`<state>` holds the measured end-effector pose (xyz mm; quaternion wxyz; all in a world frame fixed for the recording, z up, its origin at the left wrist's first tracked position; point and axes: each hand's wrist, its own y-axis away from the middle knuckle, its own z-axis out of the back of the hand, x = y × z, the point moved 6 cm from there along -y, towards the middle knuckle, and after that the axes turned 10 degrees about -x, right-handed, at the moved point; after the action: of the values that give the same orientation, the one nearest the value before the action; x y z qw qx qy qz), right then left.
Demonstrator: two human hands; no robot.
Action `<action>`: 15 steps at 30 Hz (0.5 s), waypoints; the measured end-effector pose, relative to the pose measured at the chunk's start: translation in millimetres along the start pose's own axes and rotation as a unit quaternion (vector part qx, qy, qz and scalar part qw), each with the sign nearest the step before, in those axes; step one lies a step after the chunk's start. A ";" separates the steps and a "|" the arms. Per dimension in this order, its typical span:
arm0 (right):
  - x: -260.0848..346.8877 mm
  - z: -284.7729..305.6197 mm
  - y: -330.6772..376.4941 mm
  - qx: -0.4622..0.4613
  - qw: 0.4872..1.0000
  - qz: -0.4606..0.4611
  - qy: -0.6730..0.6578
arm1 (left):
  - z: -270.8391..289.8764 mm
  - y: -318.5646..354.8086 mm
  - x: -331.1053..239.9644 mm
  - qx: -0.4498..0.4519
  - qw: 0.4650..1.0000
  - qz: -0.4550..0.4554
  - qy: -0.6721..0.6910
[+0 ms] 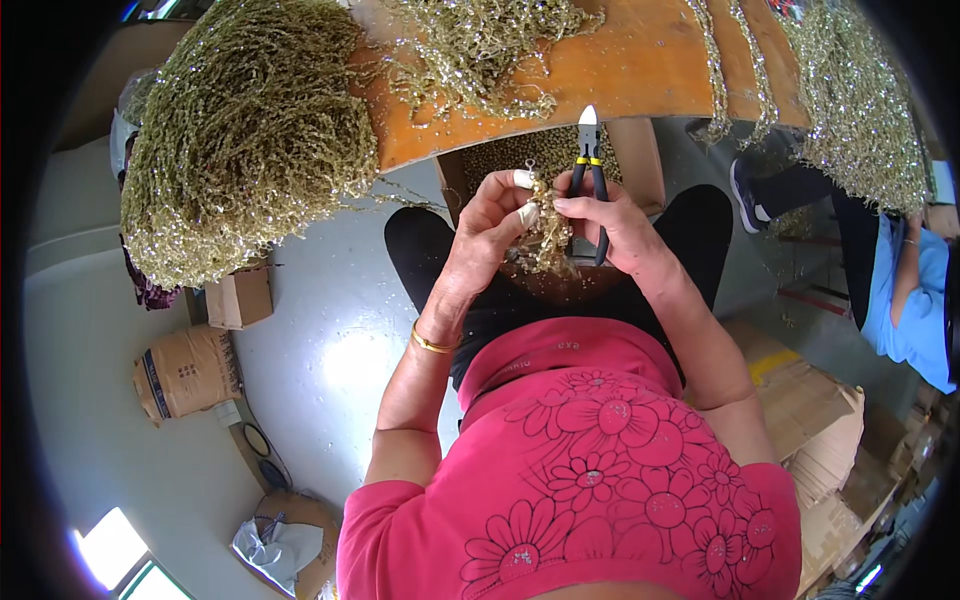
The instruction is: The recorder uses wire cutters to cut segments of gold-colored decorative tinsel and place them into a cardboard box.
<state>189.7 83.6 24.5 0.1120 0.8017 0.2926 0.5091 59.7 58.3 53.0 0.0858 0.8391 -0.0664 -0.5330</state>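
Observation:
Above my lap, a small glittery gold cluster [548, 238] hangs between my two hands, with a little wire loop at its top. My left hand [494, 219] pinches the cluster's left side, and white wraps cover its thumb and finger tips. On the other side, my right hand [617, 222] touches the cluster with its thumb. The same hand grips a pair of diagonal cutters [589, 165] with black-and-yellow handles. The cutters' jaws point away from me, toward the table.
Glittery gold strands lie in a big heap [250, 140], a smaller pile [475, 50] and a right-hand bundle [855, 100] on the orange-brown table [640, 75]. Beneath its edge a carton [637, 165] holds small gold pieces. A person in blue [915, 290] sits at right; cardboard boxes [238, 298] stand around.

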 end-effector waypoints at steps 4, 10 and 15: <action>1.1 -0.4 -0.9 -0.015 0.999 0.033 -0.001 | 6.0 7.8 -21.2 -0.188 0.887 -0.233 -0.351; 8.6 -4.9 5.2 -0.077 0.967 0.202 0.136 | 3.6 8.9 -15.7 -0.129 0.908 -0.196 -0.348; 6.7 -3.3 6.7 -0.105 0.965 0.202 0.127 | -12.5 17.5 -27.1 -0.098 0.821 -0.282 -0.487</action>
<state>191.3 81.7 34.3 0.0526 0.7567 0.0815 0.6465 59.2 47.6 85.9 -0.0301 0.4392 0.1924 -0.8770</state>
